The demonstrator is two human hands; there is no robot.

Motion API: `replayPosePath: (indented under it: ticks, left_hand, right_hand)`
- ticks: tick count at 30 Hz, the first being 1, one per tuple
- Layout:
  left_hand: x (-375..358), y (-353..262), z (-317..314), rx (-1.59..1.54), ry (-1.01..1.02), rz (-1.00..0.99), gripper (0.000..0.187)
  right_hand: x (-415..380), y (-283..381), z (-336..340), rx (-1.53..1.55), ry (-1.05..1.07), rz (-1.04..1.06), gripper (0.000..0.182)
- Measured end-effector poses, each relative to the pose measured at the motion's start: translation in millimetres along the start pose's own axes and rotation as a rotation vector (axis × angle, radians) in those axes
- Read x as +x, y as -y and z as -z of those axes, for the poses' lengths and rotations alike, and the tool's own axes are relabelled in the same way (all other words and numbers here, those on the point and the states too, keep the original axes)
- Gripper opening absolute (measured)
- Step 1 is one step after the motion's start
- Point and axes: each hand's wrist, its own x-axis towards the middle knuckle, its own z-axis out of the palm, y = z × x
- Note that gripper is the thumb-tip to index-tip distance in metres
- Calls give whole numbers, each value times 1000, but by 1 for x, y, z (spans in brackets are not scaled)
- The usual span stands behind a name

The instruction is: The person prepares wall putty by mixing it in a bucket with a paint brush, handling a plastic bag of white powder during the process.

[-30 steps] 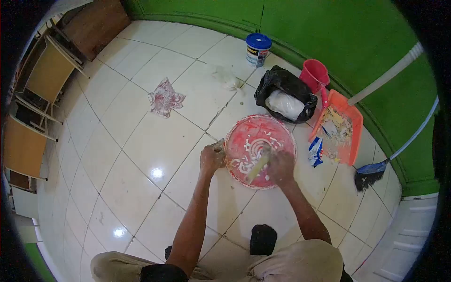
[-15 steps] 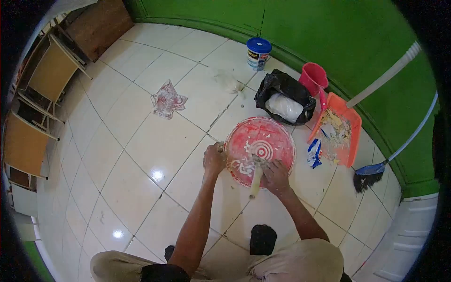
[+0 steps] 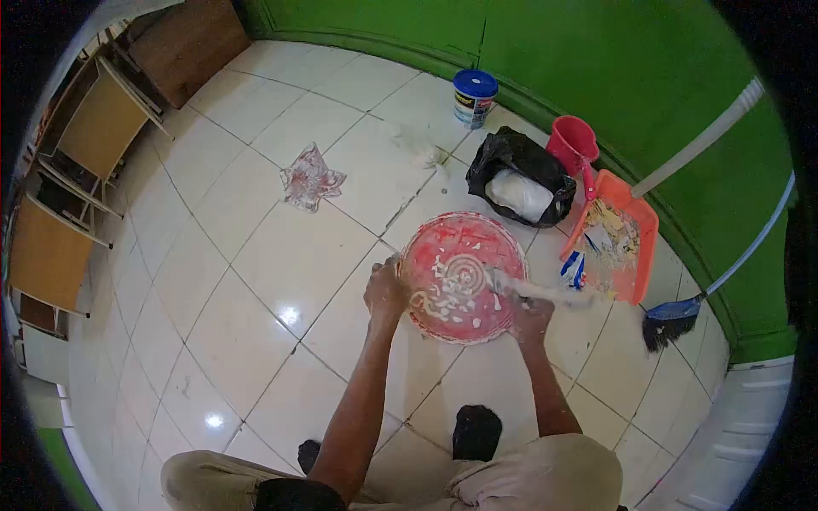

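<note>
Red disc (image 3: 496,235): I see it on the tiled floor (image 3: 281,272), white flakes (image 3: 461,310) scattered across its face.
Left hand (image 3: 386,288): I have it clamped on the disc's left rim.
Right hand (image 3: 533,317): I see it closed around a pale tool (image 3: 514,284), blurred, one end above the disc.
Nearby: I note a black bag (image 3: 504,146) beyond the disc and an orange dustpan (image 3: 648,243) to the right.

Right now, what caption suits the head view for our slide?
Left hand at the rim of a red disc, right hand holding a pale tool, above a tiled floor.
</note>
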Motion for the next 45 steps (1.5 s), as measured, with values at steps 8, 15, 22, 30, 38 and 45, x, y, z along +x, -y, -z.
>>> replayPosePath:
  ticks: [8, 15, 22, 30, 38, 45]
  left_hand:
    - [-7, -8, 1, 32, -14, -25, 45]
    - [-8, -15, 3, 74, -21, 0, 42]
    - [-2, -9, -2, 80, -52, 8, 39]
    - [-5, -13, 3, 118, -6, -6, 47]
    - [3, -11, 6, 172, 19, -25, 47]
    - [0, -14, 9, 140, -5, -8, 50]
  right_hand:
    - [-3, -8, 33, 636, -120, -455, 26]
    - [-12, -29, 49, 571, -192, -559, 24]
    - [-10, -24, 57, 496, -329, -591, 21]
    - [-4, -7, 75, 454, -343, -505, 14]
    - [2, -9, 76, -620, 360, 410, 36]
    - [-17, -37, 104, -651, 582, 835, 52]
